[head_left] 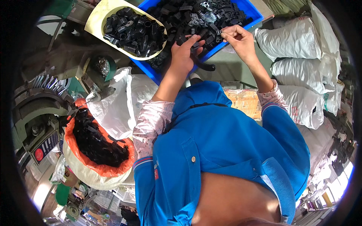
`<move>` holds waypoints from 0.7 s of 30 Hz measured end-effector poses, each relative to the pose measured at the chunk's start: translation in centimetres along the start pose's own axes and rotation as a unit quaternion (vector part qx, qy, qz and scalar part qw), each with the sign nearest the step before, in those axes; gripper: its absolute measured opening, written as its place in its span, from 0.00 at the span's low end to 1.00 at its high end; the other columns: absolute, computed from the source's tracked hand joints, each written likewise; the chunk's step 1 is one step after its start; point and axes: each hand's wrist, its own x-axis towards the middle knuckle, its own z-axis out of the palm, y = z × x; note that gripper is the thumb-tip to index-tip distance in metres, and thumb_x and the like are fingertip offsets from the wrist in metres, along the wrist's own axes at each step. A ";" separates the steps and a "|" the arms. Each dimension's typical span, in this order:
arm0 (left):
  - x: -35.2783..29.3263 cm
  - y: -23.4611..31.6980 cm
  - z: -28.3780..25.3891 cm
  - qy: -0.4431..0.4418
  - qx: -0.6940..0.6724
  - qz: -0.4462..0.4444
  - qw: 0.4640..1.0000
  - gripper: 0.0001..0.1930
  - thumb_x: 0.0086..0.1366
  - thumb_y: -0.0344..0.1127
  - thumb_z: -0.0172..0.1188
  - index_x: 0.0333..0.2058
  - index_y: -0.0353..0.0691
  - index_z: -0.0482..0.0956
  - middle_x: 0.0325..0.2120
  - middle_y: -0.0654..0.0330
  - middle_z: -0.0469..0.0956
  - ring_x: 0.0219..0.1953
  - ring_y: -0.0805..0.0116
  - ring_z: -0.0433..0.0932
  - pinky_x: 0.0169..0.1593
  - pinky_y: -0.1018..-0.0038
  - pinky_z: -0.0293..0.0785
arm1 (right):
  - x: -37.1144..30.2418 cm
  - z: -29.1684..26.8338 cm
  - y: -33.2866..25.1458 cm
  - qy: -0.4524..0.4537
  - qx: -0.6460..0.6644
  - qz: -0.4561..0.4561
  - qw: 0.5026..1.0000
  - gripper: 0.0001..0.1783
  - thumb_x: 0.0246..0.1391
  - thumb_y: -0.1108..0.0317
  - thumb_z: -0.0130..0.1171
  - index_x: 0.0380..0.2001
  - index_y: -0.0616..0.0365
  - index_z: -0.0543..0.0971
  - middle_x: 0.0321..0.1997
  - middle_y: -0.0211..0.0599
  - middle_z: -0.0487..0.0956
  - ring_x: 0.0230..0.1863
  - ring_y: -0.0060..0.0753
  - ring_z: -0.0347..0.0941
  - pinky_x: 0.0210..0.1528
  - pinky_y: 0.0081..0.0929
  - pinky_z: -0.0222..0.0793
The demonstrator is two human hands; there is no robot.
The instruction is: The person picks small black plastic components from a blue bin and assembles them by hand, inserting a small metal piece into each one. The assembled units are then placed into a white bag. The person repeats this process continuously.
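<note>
My left hand (182,57) is closed around a black plastic part with a curved arm (206,67) that sticks out below the fingers. To its right, my right hand (242,42) pinches something tiny and light at the fingertips, too small to name. Both hands are over the near edge of a blue bin (257,14) heaped with small black plastic parts (232,14). On that heap lies a cluster of silvery metal springs (205,17). A cream oval tub (92,26) full of black tubular plastic pieces (132,31) rests across the bin's left end.
At lower left an orange-lined sack (113,170) holds thin black pieces (94,141). A machine with a red button (39,154) stands beside it. White woven sacks (290,39) are stacked on the right. A cardboard box (243,102) sits in front of me, partly hidden by my clothes.
</note>
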 end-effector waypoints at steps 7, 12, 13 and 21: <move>-3.9 0.1 0.2 -0.069 0.034 0.067 0.995 0.17 0.60 0.26 0.63 0.48 0.33 0.73 0.44 0.53 0.77 0.45 0.62 0.78 0.47 0.66 0.80 | -0.1 2.2 -2.8 -0.052 0.040 0.028 0.997 0.08 0.56 0.75 0.62 0.40 0.64 0.81 0.32 0.32 0.82 0.30 0.17 0.76 0.32 0.15 0.72; -8.0 2.0 -0.4 -0.021 0.177 0.214 0.961 0.15 0.56 0.25 0.69 0.42 0.34 0.78 0.35 0.61 0.80 0.40 0.76 0.77 0.46 0.78 0.74 | 0.4 5.2 -9.2 -0.173 -0.065 0.040 0.982 0.07 0.57 0.74 0.63 0.39 0.62 0.83 0.32 0.30 0.82 0.33 0.16 0.75 0.33 0.15 0.69; -8.4 2.4 -0.8 -0.017 0.193 0.235 0.953 0.15 0.55 0.25 0.69 0.42 0.34 0.78 0.35 0.62 0.80 0.39 0.76 0.76 0.46 0.78 0.74 | 0.7 5.9 -9.6 -0.201 -0.056 0.019 0.978 0.07 0.57 0.73 0.63 0.38 0.63 0.82 0.32 0.30 0.82 0.33 0.16 0.75 0.33 0.16 0.69; -13.5 5.4 -5.2 0.106 0.237 0.327 0.909 0.16 0.54 0.27 0.70 0.42 0.35 0.80 0.34 0.61 0.82 0.37 0.77 0.77 0.44 0.78 0.74 | 3.0 14.0 -11.8 -0.400 -0.154 -0.253 0.867 0.05 0.52 0.78 0.61 0.34 0.63 0.81 0.34 0.39 0.78 0.34 0.33 0.78 0.36 0.25 0.73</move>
